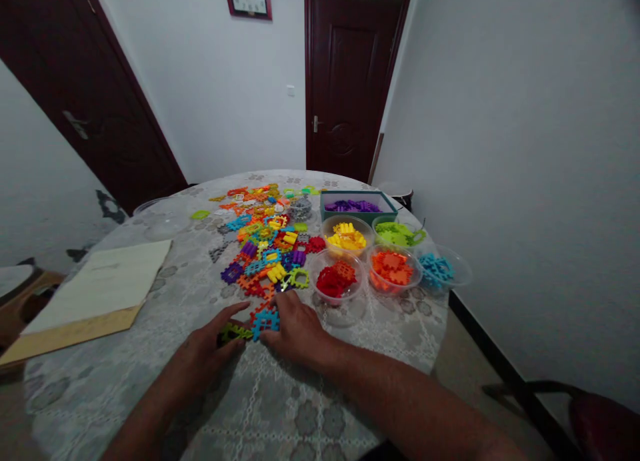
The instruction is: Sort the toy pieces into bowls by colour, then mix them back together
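Near the front of the table, my left hand (206, 344) is closed round a green plastic building piece (234, 331), its thumb below and fingers above. Just right of it, my right hand (299, 327) grips a blue notched building piece (265, 322) at its right edge. The green and blue pieces meet edge to edge; whether they are locked together I cannot tell. Behind the blue one, an orange-red piece (261, 307) shows partly, touching or very near it. A loose heap of mixed pieces (270, 254) spreads beyond both hands.
Clear bowls hold sorted pieces: a red-filled bowl (338, 301), an orange-filled one (395, 289), plus yellow, green and blue ones. A dark green box (360, 215) contains purple pieces. At left lies an open paper pad (100, 284), near a clear lid (167, 226).
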`<state>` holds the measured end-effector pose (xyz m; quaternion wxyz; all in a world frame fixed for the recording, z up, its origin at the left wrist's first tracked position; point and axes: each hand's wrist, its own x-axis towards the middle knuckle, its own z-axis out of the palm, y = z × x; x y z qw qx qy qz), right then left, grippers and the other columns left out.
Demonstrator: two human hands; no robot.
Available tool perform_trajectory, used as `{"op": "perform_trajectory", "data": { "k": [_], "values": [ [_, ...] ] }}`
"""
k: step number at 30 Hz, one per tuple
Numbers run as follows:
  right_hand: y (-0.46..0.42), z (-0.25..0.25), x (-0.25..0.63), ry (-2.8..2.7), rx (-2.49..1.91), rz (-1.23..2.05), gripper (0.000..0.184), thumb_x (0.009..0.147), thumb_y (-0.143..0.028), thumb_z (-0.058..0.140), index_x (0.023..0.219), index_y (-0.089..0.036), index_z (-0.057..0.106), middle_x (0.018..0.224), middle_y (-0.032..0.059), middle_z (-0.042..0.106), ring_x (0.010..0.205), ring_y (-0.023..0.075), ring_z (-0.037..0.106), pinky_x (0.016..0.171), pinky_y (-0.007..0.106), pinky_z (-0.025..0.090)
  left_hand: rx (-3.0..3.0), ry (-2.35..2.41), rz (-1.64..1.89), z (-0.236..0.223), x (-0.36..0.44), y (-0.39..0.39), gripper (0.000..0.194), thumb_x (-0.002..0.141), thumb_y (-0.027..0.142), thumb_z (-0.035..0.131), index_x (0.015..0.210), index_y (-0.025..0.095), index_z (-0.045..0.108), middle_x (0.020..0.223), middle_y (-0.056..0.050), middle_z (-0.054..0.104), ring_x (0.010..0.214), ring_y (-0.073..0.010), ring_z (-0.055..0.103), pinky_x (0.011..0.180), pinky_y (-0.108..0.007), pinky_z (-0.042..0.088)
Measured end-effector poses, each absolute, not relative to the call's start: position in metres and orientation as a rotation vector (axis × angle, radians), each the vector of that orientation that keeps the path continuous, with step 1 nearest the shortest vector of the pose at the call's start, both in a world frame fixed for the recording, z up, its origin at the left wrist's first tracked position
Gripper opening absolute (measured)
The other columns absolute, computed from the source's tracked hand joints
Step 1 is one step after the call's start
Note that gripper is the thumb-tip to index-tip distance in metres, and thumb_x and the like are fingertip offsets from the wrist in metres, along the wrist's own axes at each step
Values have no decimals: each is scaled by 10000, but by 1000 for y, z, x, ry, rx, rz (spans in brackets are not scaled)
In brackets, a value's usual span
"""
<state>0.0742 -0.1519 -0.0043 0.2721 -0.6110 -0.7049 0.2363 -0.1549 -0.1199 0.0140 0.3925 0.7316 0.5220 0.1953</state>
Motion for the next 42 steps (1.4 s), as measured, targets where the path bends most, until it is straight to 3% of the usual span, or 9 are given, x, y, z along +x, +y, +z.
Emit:
{"op": "perform_trajectory", "data": {
  "k": [4,8,12,16,21,29,32,36,42],
  "values": [
    [-157,-8,75,-1759,-1437,736,408,868,-242,721,1258,-255,602,1116,30,724,1006,222,689,882,338,528,1803,1380,609,19,-157,-120,773,854,457,744,1570,303,497,977,-42,758,815,-259,697,780,-364,545],
    [-160,-7,78,-1582,-1306,732,342,930,-284,683,1268,-271,631,1026,12,751,875,195,692,830,336,562,1514,1328,846,28,-143,-121,892,820,429,800,1605,280,401,801,18,673,689,-209,660,664,-326,562],
    [-156,-8,83,-1453,-1262,723,409,952,-346,642,1349,-257,611,1043,36,770,864,215,708,839,393,591,1130,1145,1100,35,-110,-109,885,759,242,817,1554,298,432,1000,-39,728,873,-227,743,719,-333,625],
    [-154,-8,86,-1424,-1245,761,438,963,-336,612,1388,-231,606,1170,77,773,1004,240,735,923,403,586,935,982,1148,42,-74,-92,882,719,111,729,1536,287,445,1129,-72,757,839,-210,759,670,-288,606],
    [-152,-7,88,-1383,-1301,680,402,977,-300,563,1355,-193,646,1271,113,741,1157,252,703,1022,392,548,890,802,1060,37,-58,-84,790,773,176,758,1512,217,482,1039,-80,780,794,-196,755,660,-268,579],
    [-150,-12,82,-1388,-1372,731,456,983,-297,551,1421,-197,629,1129,99,766,980,249,714,887,382,576,843,702,1003,19,-83,-85,730,806,316,870,1460,215,560,1269,-141,751,979,-232,772,803,-321,622],
    [-150,-13,80,-1352,-1368,760,484,967,-281,593,1446,-216,611,1191,87,758,1013,236,709,932,370,559,913,796,979,15,-84,-83,748,758,275,916,1431,196,602,1175,-121,782,916,-198,771,796,-273,612],
    [-146,-14,80,-1326,-1379,746,506,936,-247,641,1439,-251,592,1010,24,760,862,202,703,836,333,561,911,945,1031,11,-80,-75,635,761,281,904,1344,203,666,1050,-81,799,808,-177,762,674,-227,603],
    [-149,-4,81,-1389,-1372,675,290,946,-237,658,1234,-267,660,959,-6,761,828,181,709,777,288,559,807,999,1110,11,-76,-66,595,728,102,834,1293,224,691,931,-47,793,719,-159,749,605,-189,600]
  ]
}}
